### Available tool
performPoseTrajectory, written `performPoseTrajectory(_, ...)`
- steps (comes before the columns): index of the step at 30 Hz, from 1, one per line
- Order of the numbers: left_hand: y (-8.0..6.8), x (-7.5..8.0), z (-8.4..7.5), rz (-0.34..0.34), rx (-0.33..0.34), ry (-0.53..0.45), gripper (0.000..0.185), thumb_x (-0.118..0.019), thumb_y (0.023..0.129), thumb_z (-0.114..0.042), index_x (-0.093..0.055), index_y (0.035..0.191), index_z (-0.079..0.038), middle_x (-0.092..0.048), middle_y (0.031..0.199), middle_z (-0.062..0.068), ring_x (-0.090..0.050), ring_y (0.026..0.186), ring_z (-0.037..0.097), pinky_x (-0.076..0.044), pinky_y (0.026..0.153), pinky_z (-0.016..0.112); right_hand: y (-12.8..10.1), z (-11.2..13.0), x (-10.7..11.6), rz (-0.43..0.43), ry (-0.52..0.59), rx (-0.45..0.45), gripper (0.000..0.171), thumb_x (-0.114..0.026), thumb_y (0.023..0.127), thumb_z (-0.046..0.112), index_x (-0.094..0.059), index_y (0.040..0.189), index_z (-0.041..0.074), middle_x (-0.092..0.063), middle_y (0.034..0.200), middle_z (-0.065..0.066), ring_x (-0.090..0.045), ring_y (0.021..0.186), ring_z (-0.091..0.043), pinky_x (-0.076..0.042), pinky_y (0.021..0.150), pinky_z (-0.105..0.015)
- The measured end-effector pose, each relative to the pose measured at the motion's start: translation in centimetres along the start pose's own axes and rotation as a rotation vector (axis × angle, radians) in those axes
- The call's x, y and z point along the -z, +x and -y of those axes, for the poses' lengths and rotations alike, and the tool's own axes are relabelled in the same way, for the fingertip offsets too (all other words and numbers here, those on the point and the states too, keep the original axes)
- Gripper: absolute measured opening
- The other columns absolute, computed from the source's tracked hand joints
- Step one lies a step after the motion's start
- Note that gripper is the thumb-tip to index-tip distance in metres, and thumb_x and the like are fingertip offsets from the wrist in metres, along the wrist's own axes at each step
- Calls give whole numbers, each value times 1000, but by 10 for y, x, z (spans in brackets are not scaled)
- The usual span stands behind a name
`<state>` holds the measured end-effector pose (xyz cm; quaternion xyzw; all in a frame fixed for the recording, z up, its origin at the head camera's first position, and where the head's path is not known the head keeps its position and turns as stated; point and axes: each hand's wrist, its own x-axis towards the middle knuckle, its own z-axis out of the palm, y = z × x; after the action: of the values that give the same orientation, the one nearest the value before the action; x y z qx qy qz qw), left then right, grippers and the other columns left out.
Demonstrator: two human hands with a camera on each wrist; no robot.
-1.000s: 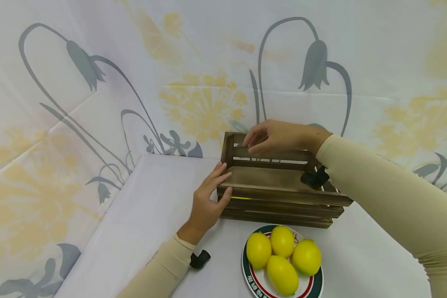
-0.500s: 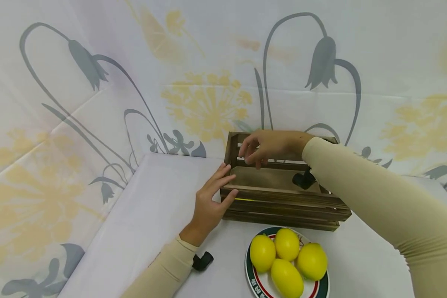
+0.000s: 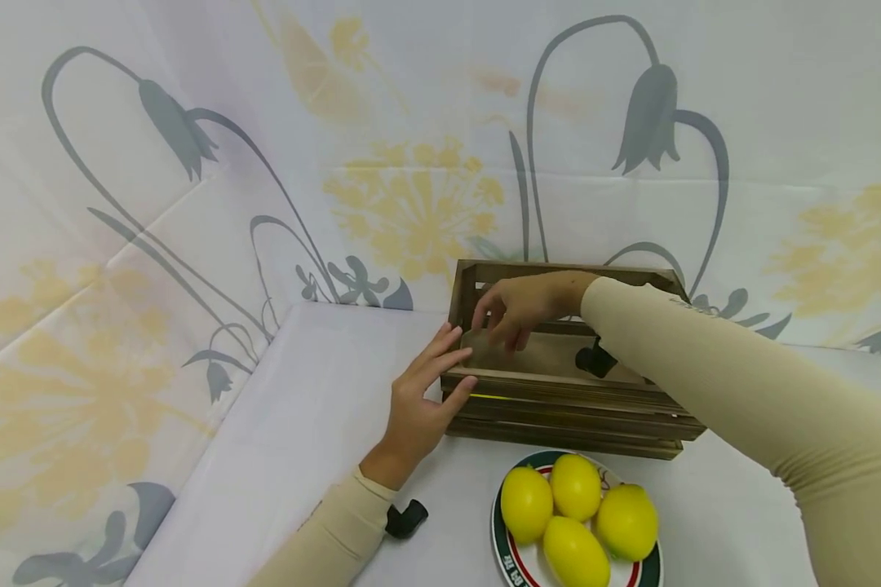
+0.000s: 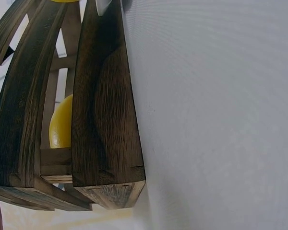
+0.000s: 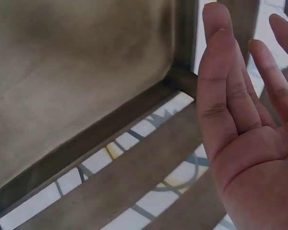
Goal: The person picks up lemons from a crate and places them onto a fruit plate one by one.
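Note:
A dark brown slatted wooden crate (image 3: 565, 412) stands against the cloth backdrop. My left hand (image 3: 420, 412) rests on its left front corner, fingers spread and nearly straight, thumb on the front rim. My right hand (image 3: 521, 310) reaches down inside the crate at its left end, fingers loosely bent. The right wrist view shows the palm and fingers (image 5: 216, 96) holding nothing, near the crate's brown floor (image 5: 72, 86) and slats. Through a gap between slats, the left wrist view shows a yellow lemon (image 4: 61, 125) inside, mostly hidden.
In front of the crate sits a white plate with a green and red rim (image 3: 501, 542), bearing several yellow lemons (image 3: 576, 553). A white cloth (image 3: 323, 391) covers the table. The flowered backdrop (image 3: 411, 204) rises behind and to the left.
My right hand has come down from above the crate's back rim into its inside. My left hand stays on the corner. The view has shifted slightly.

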<state>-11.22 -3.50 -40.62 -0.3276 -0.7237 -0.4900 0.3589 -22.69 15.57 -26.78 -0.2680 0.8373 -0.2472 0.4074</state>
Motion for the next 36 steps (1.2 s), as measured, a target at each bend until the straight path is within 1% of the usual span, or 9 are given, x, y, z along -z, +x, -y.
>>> performPoseTrajectory(5,-1,0,0,2,9,-1,33,-74,91,-13,-69,122,-3,-61,140,16,-50,140,30,-45,112,35,9,-1,-6,40,-41,-41,45,-65,95,18,-54,137,8,-60,133,-16,-71,99,-22,-61,87,-35)
performPoseTrajectory(10,0,2,-1,6,17,5,33,-73,92,-16,-69,122,-3,-60,140,17,-49,140,29,-44,113,35,17,4,-12,70,-84,-79,44,-65,94,18,-55,137,13,-59,134,-14,-71,97,-21,-62,85,-34)
performPoseTrajectory(13,0,2,-1,6,15,7,33,-72,93,-18,-69,122,-2,-60,140,16,-49,140,29,-44,113,36,21,5,-15,83,-91,-105,46,-65,95,19,-54,139,15,-59,134,-13,-71,99,-21,-62,86,-33)
performPoseTrajectory(19,1,3,-2,7,-7,6,33,-72,92,-17,-68,122,-2,-60,139,17,-49,140,31,-45,112,36,28,5,-21,109,-53,-152,56,-65,96,15,-44,148,15,-54,140,-13,-66,108,-20,-60,89,-31)
performPoseTrajectory(25,2,2,-2,4,-21,6,33,-74,90,-12,-69,121,-2,-61,137,19,-50,139,31,-46,111,36,34,2,-27,134,-64,-178,64,-66,92,8,-41,151,15,-51,146,-9,-63,114,-18,-59,91,-31)
performPoseTrajectory(28,2,2,-2,5,-14,1,33,-74,91,-14,-69,121,-2,-60,138,19,-49,140,31,-45,111,37,36,1,-30,144,-76,-193,64,-66,92,5,-42,150,14,-47,150,-10,-63,115,-19,-59,91,-33)
performPoseTrajectory(30,2,2,-2,6,-10,-2,33,-74,91,-15,-69,121,-2,-60,139,18,-49,140,30,-45,112,37,36,1,-32,141,-103,-205,66,-68,91,8,-40,151,14,-41,154,-10,-62,115,-18,-58,92,-33)
performPoseTrajectory(33,2,3,-1,7,-14,-2,32,-72,93,-18,-69,121,-2,-60,139,19,-48,141,30,-45,112,37,37,0,-33,153,-103,-216,71,-68,92,10,-35,154,17,-31,161,-10,-60,120,-21,-58,94,-35)
performPoseTrajectory(36,2,3,-1,10,-15,-1,33,-69,95,-24,-69,120,-2,-59,140,19,-48,141,30,-45,112,37,37,-1,-34,165,-112,-218,71,-65,94,9,-32,156,20,-27,164,-10,-56,126,-23,-58,95,-36)
